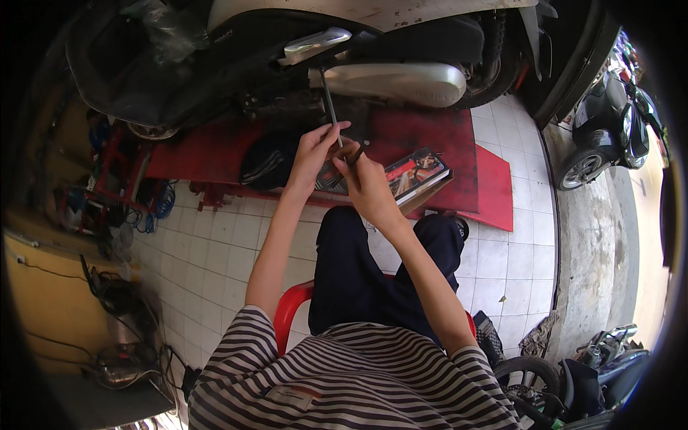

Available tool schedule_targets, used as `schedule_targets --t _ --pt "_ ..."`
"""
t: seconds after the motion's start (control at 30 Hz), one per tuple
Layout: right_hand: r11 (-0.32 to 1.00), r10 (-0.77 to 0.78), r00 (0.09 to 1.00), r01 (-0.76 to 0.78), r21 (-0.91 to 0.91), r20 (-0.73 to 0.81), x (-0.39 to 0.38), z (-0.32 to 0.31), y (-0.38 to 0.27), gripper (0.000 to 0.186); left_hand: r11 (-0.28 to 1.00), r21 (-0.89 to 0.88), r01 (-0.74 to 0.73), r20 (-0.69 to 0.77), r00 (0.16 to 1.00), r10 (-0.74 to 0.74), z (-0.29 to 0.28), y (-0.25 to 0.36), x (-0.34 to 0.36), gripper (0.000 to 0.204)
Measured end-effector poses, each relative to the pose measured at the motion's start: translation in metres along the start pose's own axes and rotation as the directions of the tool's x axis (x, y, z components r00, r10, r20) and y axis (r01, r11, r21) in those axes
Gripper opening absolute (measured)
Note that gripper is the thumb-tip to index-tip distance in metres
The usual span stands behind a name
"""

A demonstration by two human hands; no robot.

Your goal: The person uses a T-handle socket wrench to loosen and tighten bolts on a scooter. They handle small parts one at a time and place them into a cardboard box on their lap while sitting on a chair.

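A long slim metal rod (pixel 328 97) runs from the underside of a scooter, beside its silver side cover (pixel 398 82), down to my hands. My left hand (pixel 314 153) pinches the rod near its lower part. Just to the right, my right hand (pixel 367 185) is closed around a short dark tool handle (pixel 362 150), its fingertips close to the rod. Below and right of the hands an open tool case (pixel 419 170) lies tilted on the red lift platform (pixel 448 125). A dark striped bundle (pixel 265 158) lies left of my hands.
I sit on a red chair (pixel 292 304) over white tiles. At left are blue hoses (pixel 154 208) and a compressor (pixel 125 362). A parked scooter (pixel 609 132) stands outside at right; motorbike parts (pixel 595 373) lie at lower right.
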State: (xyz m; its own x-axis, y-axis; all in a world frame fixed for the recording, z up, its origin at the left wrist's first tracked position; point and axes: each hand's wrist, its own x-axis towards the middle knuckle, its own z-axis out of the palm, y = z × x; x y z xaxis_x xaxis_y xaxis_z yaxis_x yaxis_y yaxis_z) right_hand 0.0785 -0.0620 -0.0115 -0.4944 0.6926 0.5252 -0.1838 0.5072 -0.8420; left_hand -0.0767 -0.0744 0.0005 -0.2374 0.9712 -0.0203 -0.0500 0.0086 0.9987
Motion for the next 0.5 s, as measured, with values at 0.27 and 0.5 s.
schedule_targets --t 0.27,0.5 --pt "0.687 -0.23 0.969 0.23 -0.69 0.094 0.008 0.005 -0.019 0.033 0.98 -0.195 -0.037 -0.06 0.998 0.025 -0.01 -0.002 -0.02 0.03" --pt "0.851 -0.241 0.943 0.092 -0.518 -0.228 0.001 0.004 -0.006 0.032 0.986 -0.145 0.086 0.063 0.995 -0.078 -0.024 0.005 -0.019 0.03"
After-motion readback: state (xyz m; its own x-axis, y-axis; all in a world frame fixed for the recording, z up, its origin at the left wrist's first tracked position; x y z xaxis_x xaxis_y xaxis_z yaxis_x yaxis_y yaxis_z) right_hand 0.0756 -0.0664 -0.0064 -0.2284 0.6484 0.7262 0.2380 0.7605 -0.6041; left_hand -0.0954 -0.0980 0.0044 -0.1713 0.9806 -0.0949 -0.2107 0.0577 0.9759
